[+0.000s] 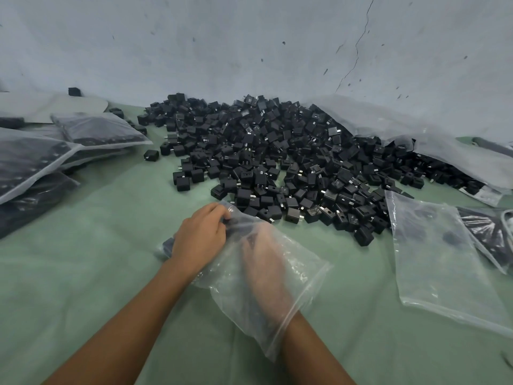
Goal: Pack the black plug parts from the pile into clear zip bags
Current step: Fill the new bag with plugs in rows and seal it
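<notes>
The clear zip bag (pixel 280 295) lies just in front of the pile of black plug parts (pixel 277 162). Its pile-side end is pinched by the curled left hand (pixel 200 237). The right hand (pixel 263 266) is sunk inside the bag, and its fingers are too blurred to tell. Parts are probably best seated deep while the film is held taut.

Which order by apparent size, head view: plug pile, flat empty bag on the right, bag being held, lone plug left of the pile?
1. plug pile, largest by far.
2-3. flat bag and held bag: they look alike; the held one is crumpled and nearer the camera, so unranked.
4. lone plug, smallest.
</notes>
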